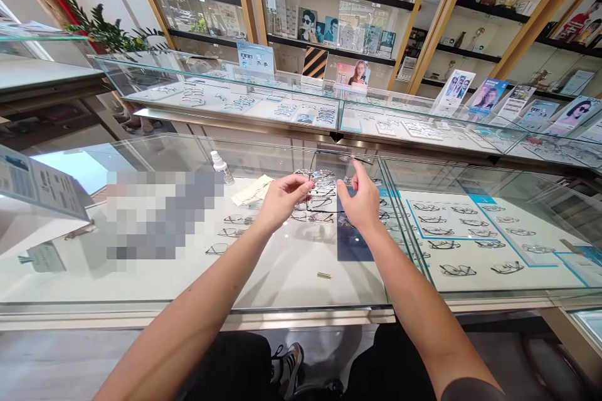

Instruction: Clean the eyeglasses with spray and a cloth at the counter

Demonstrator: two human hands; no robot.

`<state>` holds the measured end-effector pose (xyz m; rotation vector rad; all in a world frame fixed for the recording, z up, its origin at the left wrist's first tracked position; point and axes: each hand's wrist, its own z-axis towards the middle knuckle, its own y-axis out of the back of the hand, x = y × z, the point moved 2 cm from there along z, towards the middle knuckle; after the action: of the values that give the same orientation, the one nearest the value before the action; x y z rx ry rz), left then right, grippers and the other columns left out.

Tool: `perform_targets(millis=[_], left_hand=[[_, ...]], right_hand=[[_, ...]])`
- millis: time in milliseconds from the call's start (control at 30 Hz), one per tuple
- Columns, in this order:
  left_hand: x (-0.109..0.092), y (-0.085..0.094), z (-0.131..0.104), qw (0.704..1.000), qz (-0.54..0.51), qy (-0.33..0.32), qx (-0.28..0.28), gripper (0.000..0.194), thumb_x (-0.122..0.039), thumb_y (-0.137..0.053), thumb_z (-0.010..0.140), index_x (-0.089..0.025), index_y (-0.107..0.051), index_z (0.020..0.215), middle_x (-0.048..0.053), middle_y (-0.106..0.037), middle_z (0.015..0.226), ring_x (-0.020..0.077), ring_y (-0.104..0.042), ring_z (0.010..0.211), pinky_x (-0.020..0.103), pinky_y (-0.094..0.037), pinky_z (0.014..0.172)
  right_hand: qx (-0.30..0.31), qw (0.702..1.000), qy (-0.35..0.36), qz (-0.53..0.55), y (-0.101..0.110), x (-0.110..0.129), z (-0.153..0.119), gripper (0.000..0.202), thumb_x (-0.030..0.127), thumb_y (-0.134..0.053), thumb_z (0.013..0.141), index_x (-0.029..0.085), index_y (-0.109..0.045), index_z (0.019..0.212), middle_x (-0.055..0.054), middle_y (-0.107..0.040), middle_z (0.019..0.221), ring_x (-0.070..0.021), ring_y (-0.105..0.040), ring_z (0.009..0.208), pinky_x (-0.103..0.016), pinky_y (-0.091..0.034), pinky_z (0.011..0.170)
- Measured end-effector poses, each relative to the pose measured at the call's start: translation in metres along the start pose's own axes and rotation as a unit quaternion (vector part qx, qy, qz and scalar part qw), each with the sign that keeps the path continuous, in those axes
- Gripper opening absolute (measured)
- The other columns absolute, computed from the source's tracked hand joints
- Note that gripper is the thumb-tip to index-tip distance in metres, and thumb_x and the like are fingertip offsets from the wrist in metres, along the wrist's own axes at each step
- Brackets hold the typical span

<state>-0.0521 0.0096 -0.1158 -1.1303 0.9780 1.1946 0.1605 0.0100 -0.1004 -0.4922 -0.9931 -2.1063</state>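
Over the glass-topped counter [282, 319] | left hand [281, 199] is pinching thin black-framed glasses [312, 164] | right hand [361, 202] is hanging half-open, can't tell if touching | probably feeling light, kinda bendy; bridge is looking safest

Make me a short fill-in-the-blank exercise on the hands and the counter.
The right hand is raised beside thin dark-framed glasses, which the ____ hand pinches.
The pale yellow cloth lies to the ____ of the small white plastic bottle.
Of the cloth and the small gold-coloured bar, the one nearer the person is the ____.

Missing words: left; right; bar.
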Motion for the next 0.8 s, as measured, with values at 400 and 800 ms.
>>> perform_targets(millis=[400,800], left_hand=[[-0.002,-0.003,-0.003,0.997,-0.029,0.047,0.051,0.048,-0.060,-0.099,0.068,-0.019,-0.080,0.084,0.011,-0.077,0.104,0.0263,-0.071,0.103,0.044,-0.069,0.086],[-0.002,-0.002,-0.002,0.993,-0.007,0.065,0.097,0.048,-0.063,-0.097,0.069,-0.020,-0.081,0.084,0.012,-0.080,0.108,0.0290,-0.073,0.104,0.042,-0.069,0.083]], right_hand=[[-0.067,0.951,-0.124,0.276,-0.011,-0.018,0.011,0.041,0.053,-0.062,0.097,0.019,-0.071,0.117,-0.001,-0.058,0.081,-0.0151,-0.048,0.069,-0.029,-0.044,0.062],[-0.130,0.979,-0.032,0.155,-0.009,-0.022,0.002,0.037,0.045,-0.052,0.107,0.020,-0.078,0.114,-0.013,-0.081,0.112,-0.0232,-0.074,0.091,-0.038,-0.058,0.085]])
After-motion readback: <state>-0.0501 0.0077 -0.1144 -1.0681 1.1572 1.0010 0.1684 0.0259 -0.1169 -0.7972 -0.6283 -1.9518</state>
